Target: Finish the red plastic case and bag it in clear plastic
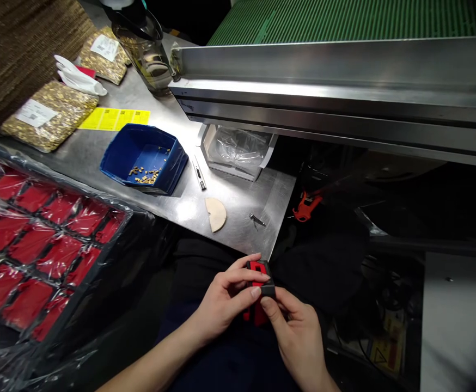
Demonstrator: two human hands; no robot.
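Red-and-black piece (268, 291) sits between the two hands, just off the near corner of the metal bench (238, 220). The left hand (211, 302) has its fingers narrowly spaced across the top and its thumb at the near edge; the right hand (303, 326) appears to pinch the near right corner between thumb and bent fingers. The step in hand looks like close two-handed handling; shifting the piece would call for both grips to move together. Beyond, on the bench, lie a small metal tool (257, 220), a pale half-disc (217, 214) and, farther off, a blue bin (175, 170) with small gold-coloured bits (146, 178).
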